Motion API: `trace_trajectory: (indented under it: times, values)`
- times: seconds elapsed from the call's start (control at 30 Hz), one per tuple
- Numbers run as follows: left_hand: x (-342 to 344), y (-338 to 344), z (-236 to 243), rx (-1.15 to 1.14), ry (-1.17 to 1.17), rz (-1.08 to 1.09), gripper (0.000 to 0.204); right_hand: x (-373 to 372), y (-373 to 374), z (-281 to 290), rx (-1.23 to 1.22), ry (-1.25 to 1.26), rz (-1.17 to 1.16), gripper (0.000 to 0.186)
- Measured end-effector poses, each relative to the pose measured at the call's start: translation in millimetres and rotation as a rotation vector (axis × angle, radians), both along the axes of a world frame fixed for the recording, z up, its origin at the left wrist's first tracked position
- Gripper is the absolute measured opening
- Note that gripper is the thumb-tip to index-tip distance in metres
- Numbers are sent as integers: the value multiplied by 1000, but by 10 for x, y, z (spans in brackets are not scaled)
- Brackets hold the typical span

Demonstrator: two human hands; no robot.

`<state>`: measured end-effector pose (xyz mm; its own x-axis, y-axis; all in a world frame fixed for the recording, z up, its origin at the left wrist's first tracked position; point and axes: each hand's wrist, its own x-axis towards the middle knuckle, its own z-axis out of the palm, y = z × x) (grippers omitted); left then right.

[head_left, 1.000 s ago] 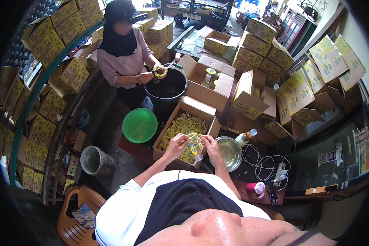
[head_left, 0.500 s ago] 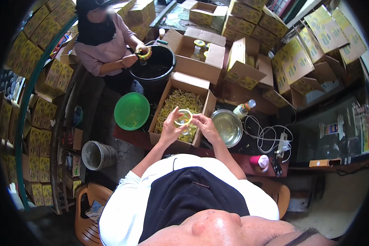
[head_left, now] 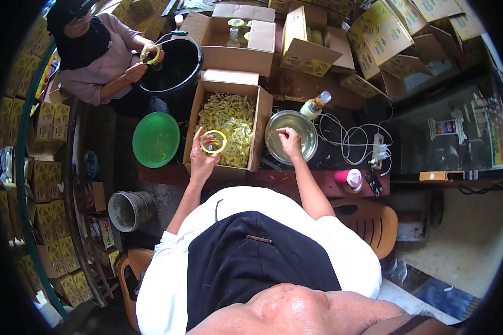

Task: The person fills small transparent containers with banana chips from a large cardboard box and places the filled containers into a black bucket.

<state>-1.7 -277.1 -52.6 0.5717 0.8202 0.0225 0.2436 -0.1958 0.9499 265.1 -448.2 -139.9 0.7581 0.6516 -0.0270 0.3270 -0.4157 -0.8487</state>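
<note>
My left hand (head_left: pixel 203 162) grips a clear plastic jar with a yellow rim (head_left: pixel 213 143), tilted so its round mouth faces up toward me. Beneath it stands an open cardboard box (head_left: pixel 265 114) filled with small yellow-green wrapped pieces (head_left: pixel 226 111). Over a round metal bowl (head_left: pixel 314 149) of clear liquid hangs my right hand (head_left: pixel 290 143), its fingers curled and pressed together. Whether anything small sits between those fingertips is too fine to make out. A bottle with a white cap (head_left: pixel 315 106) stands just behind the bowl.
A co-worker (head_left: pixel 103 56) at the far left holds another yellow-rimmed jar beside a black bucket (head_left: pixel 176 67). Nearby are a green basin (head_left: pixel 156 139), a grey bucket (head_left: pixel 129 211), a coiled white cable (head_left: pixel 346 137), a pink container (head_left: pixel 349 180) and an open box of jars (head_left: pixel 235 56).
My hands have parted. The left keeps the yellow-rimmed jar over the box, while the right has let go of its rim and moved right, over the metal bowl. The view has shifted.
</note>
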Motion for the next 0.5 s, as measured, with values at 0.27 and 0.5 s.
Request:
trace_trajectory:
  times: [0.27, 0.5]
  values:
    - [-48, 40, -166, 50, 6, -94, 82, -107, -617, -546, -463, -277, 154, 29]
    - [-125, -24, -126, -17, 11, -52, 81, -203, -966, -259, -123, -350, -223, 24]
